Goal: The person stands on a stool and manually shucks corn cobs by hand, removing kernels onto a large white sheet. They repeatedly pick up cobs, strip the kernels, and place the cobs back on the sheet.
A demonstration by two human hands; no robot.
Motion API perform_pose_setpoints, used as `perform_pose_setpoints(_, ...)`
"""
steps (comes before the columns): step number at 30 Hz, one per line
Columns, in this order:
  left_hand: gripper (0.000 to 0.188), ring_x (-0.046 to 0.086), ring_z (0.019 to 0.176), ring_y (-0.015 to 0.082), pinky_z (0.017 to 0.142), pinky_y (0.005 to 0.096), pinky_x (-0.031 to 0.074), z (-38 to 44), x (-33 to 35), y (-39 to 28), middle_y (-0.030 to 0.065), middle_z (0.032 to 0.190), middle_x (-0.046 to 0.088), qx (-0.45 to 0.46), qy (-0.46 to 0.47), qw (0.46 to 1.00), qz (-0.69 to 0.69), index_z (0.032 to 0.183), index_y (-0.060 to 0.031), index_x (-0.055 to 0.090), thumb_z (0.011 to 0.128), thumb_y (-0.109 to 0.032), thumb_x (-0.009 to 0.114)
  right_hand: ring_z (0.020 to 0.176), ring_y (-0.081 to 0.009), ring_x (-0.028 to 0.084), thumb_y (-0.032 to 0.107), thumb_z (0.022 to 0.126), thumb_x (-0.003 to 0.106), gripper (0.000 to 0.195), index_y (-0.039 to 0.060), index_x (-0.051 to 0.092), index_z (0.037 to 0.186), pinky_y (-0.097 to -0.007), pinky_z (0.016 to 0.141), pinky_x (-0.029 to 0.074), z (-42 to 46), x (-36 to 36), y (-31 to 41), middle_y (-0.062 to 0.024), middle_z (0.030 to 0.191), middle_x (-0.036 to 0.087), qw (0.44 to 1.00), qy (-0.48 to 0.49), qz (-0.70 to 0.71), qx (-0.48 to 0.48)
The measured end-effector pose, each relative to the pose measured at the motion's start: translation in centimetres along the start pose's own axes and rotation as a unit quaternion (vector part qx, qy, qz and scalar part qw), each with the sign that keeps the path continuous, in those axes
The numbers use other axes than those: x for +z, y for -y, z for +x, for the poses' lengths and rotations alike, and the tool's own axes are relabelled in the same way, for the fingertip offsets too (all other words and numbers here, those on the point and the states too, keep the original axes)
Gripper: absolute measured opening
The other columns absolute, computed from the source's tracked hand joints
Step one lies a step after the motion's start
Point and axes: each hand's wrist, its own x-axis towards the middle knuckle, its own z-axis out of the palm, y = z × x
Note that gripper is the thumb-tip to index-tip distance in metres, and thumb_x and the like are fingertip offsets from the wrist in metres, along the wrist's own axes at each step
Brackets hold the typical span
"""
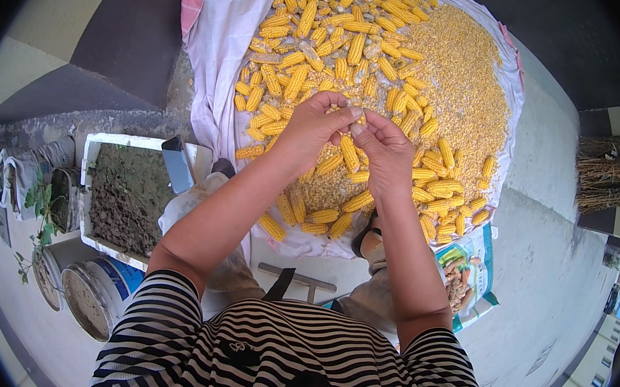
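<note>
My left hand and my right hand meet above a heap of dried corn. Their fingers and thumbs pinch a small piece of corn, mostly hidden by the fingertips. Yellow corn cobs lie thickly beyond and around both hands. More cobs are piled to the right of my right forearm. Loose corn kernels spread across the right side of a pale cloth sheet. Beneath my wrists, kernels and several whole cobs are visible.
A phone rests on the rim of a white soil-filled planter box at left. Buckets stand below it. A printed plastic bag lies beside my right leg. Bundled dry stalks lean at far right.
</note>
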Motion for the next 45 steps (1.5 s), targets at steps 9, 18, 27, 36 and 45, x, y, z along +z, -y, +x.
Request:
perform_pose_setpoints(9, 0.014, 0.055, 0.066, 0.0077, 0.057, 0.0215, 0.045, -0.4, 0.1, 0.5, 0.0021, 0.078, 0.062, 0.02, -0.014, 0.999, -0.025, 0.098, -0.0017, 0.062, 0.089, -0.011, 0.065, 0.083, -0.0108, 0.064, -0.003, 0.082, 0.069, 0.027, -0.0043, 0.064, 0.109, -0.0237, 0.077, 0.052, -0.1, -0.4, 0.5, -0.008, 0.093, 0.068, 0.999, 0.006, 0.025, 0.024)
perform_pose_setpoints(18, 0.017, 0.049, 0.06, 0.0042, 0.051, 0.018, 0.038, -0.2, 0.6, 0.4, -0.0012, 0.08, 0.062, 0.019, -0.015, 0.999, 0.037, 0.102, -0.0042, 0.063, 0.09, -0.016, 0.066, 0.081, -0.0089, 0.064, -0.002, 0.083, 0.069, 0.024, -0.0043, 0.064, 0.106, -0.0227, 0.073, 0.053, -0.4, 0.1, 0.4, -0.0074, 0.091, 0.069, 0.995, 0.008, -0.092, -0.023)
perform_pose_setpoints(27, 0.023, 0.05, 0.062, 0.0052, 0.052, 0.0193, 0.039, 0.0, 0.2, 0.8, 0.0004, 0.078, 0.061, 0.007, -0.022, 1.0, -0.012, 0.107, -0.0001, 0.064, 0.092, -0.017, 0.063, 0.078, -0.0085, 0.063, -0.001, 0.083, 0.069, 0.022, -0.0037, 0.065, 0.104, -0.0223, 0.072, 0.053, -0.3, -0.1, 0.2, -0.0064, 0.088, 0.069, 1.0, 0.011, -0.016, -0.004)
perform_pose_setpoints(36, 0.019, 0.05, 0.061, 0.0056, 0.052, 0.0202, 0.038, 0.4, -0.4, 1.1, -0.0005, 0.078, 0.06, -0.008, -0.01, 1.0, 0.001, 0.103, -0.0021, 0.064, 0.092, -0.017, 0.06, 0.077, -0.0092, 0.065, -0.001, 0.082, 0.071, 0.023, -0.0026, 0.066, 0.104, -0.0224, 0.072, 0.053, -0.2, -0.1, -0.4, -0.0064, 0.086, 0.07, 0.994, 0.009, -0.098, -0.051)
perform_pose_setpoints(45, 0.022, 0.052, 0.066, 0.0046, 0.054, 0.0181, 0.038, -0.1, 0.4, 0.5, -0.0004, 0.085, 0.063, 0.01, 0.024, 0.998, 0.062, 0.108, -0.0009, 0.062, 0.091, -0.016, 0.062, 0.08, -0.0106, 0.066, -0.003, 0.082, 0.07, 0.024, -0.0042, 0.065, 0.105, -0.0228, 0.073, 0.054, -0.1, 0.0, 0.3, -0.0069, 0.089, 0.069, 0.997, 0.011, -0.055, -0.043)
